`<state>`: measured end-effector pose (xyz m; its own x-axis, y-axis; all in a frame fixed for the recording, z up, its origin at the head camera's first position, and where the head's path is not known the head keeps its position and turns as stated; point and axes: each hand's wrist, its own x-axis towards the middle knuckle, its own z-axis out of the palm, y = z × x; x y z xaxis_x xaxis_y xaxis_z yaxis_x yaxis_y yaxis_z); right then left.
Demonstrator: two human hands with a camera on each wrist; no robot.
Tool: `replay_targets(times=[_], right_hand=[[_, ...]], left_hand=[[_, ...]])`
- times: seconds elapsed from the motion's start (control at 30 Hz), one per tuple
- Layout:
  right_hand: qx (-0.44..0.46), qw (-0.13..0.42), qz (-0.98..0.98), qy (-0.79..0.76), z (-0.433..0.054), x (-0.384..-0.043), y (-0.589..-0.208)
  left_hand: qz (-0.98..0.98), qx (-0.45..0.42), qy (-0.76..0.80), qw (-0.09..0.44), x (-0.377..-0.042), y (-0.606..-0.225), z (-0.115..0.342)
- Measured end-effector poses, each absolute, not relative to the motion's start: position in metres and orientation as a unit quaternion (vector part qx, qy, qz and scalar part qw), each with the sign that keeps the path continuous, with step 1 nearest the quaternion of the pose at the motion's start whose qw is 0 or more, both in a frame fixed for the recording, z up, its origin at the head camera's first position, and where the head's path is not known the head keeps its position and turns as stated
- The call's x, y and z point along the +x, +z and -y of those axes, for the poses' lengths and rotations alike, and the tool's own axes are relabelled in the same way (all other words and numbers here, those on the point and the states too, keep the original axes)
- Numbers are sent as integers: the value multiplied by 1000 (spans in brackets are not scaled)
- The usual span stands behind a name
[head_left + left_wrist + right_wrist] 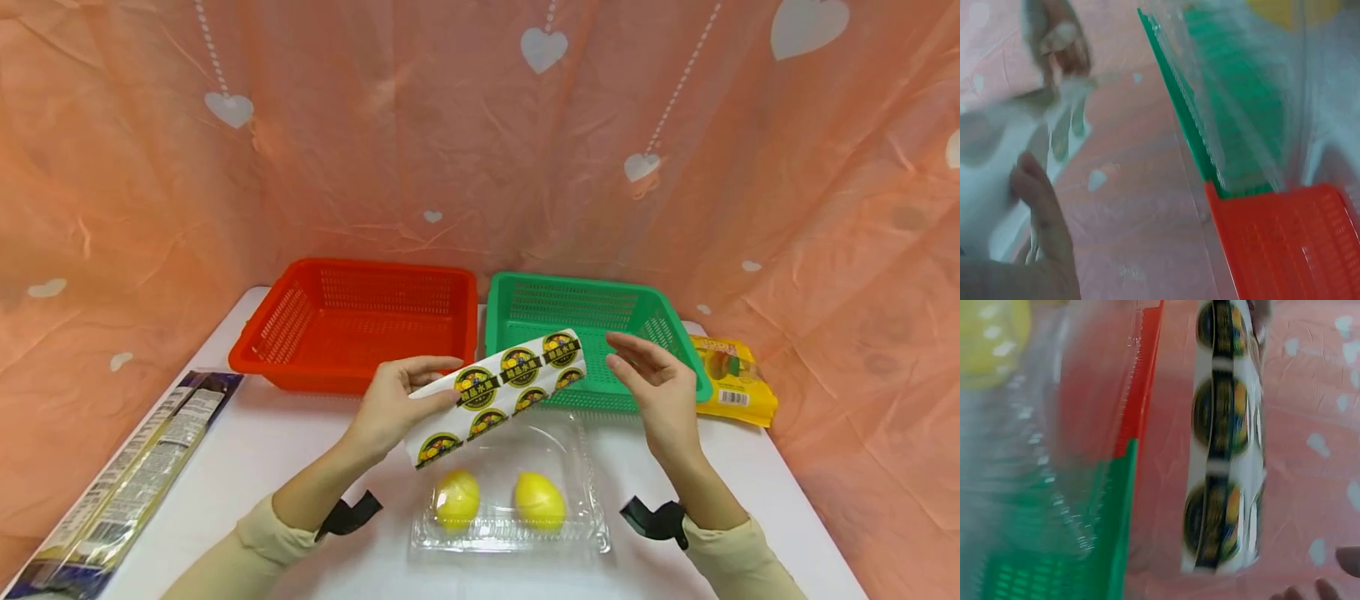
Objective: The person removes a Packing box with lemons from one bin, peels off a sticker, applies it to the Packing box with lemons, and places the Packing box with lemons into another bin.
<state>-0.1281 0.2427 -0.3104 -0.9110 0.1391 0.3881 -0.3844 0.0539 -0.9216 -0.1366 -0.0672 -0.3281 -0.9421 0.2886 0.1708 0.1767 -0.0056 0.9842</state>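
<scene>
A curled sheet of round fruit stickers (519, 371), white with black and yellow labels, is held by my left hand (390, 408), thumb on its printed face and fingers behind. It slants up to the right above the table. My right hand (660, 396) is beside the sheet's upper right end, apart from it, with relaxed fingers and nothing in its grip. Below both hands lies a clear plastic clamshell box (517, 537) holding two yellow lemons (540, 502). In the right wrist view the sticker strip (1219, 419) runs upright; the left wrist view is blurred.
Behind stand a red basket (360, 377) on the left and a green basket (600, 287) on the right. A long silvery packet (142, 467) lies along the table's left edge. A yellow bag (738, 387) sits right of the green basket, with pink curtain (480, 150) behind.
</scene>
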Motion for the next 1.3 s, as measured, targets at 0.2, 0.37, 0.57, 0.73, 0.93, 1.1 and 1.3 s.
replay_targets(times=[0.2,0.37,0.57,0.73,0.93,1.1,1.3], right_hand=[[240,197,700,643,-213,-119,-309],[366,241,698,566,-191,-114,-314],[422,345,690,476,-184,-114,-317],[432,349,689,466,-182,-113,-318],[433,341,687,474,-179,-110,-321],[431,346,687,471,-180,-109,-322],[432,354,689,462,-181,-108,-323]], left_hand=[[-666,136,732,-34,-135,-328,39],[-650,135,745,-69,-131,-329,19],[-638,131,759,-23,-122,-325,12],[-593,133,793,44,-117,-319,13],[-587,165,790,67,-113,-318,11],[-616,203,758,67,-110,-320,14],[-621,217,749,77,-107,-321,16]])
